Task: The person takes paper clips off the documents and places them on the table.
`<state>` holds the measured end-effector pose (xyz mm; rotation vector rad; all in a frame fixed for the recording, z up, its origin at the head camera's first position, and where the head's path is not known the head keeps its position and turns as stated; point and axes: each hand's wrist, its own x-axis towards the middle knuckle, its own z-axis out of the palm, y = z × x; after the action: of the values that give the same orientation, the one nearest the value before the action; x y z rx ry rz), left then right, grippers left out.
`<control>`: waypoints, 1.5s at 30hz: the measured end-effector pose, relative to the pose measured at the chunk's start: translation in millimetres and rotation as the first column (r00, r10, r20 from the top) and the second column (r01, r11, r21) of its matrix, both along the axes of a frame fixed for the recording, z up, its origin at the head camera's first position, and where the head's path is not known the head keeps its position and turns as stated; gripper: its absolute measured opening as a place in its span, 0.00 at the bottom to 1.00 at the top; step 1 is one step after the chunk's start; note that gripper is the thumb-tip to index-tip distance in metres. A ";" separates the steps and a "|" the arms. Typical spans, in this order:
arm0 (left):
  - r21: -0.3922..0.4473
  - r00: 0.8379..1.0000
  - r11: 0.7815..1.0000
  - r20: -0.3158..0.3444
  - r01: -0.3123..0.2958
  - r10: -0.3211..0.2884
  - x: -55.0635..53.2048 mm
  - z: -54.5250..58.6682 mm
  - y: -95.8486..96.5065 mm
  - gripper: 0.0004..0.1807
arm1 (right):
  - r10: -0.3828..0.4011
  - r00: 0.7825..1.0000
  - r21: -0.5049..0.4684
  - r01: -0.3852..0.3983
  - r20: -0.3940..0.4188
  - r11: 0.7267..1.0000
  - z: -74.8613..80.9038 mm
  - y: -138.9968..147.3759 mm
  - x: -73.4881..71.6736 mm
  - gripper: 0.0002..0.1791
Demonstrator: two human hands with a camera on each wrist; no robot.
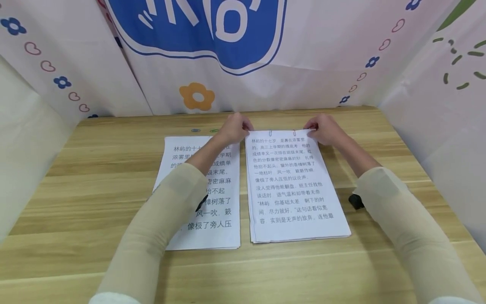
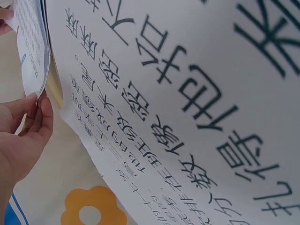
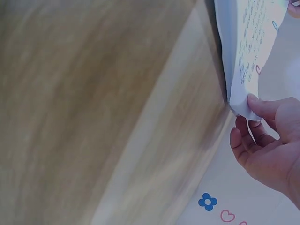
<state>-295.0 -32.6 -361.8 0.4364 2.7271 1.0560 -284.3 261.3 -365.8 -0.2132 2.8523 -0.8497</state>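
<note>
Wood-grained surface spreads out at far left, and, with the right-hand stack as our clock centre, a left-hand paper stack sits at nine o'clock, under the left forearm. Danger there: if the sleeve brushes it on the way back, top sheets could slide. Just beyond its top edge, at ten o'clock, lie a loose blue clip and a green clip, light enough to skitter off at a careless knock.

Now the left hand, between ten and eleven: thumb and fingers pinching that corner! Between the hands is the right-hand stack, edges slightly uneven; lift one corner harder than the other and the pages may skew. A blue clip at eleven and a red clip at twelve grip the top, yet twisting could work either loose or crease the paper.

Over at one o'clock, the right hand pinches the opposite corner; a slipping thumb might let lower sheets drop and fan.
</note>
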 end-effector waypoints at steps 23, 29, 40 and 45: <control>0.047 0.999 0.998 0.004 0.034 -0.034 1.7 0.2 -2.2 0.09 | 0.045 0.999 -0.089 -0.047 -0.022 0.995 -1.9 13.3 1.0 0.09; 0.076 0.999 0.996 -0.002 0.041 -0.041 3.5 -1.0 3.1 0.11 | 0.040 0.999 -0.122 -0.042 -0.021 0.992 -2.1 15.1 2.1 0.08; 0.111 0.998 0.993 -0.040 0.044 -0.040 2.0 -8.4 18.5 0.06 | 0.047 0.998 -0.147 -0.052 -0.032 0.988 -3.9 16.3 2.9 0.08; 0.143 0.998 0.989 -0.044 0.049 -0.043 -0.2 -10.9 26.3 0.06 | 0.047 0.998 -0.158 -0.053 -0.039 0.986 -4.4 16.4 2.9 0.08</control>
<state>-295.2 -6.3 -372.6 0.5459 2.6719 1.2499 -281.4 277.7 -370.2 -0.3209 2.7987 -1.0743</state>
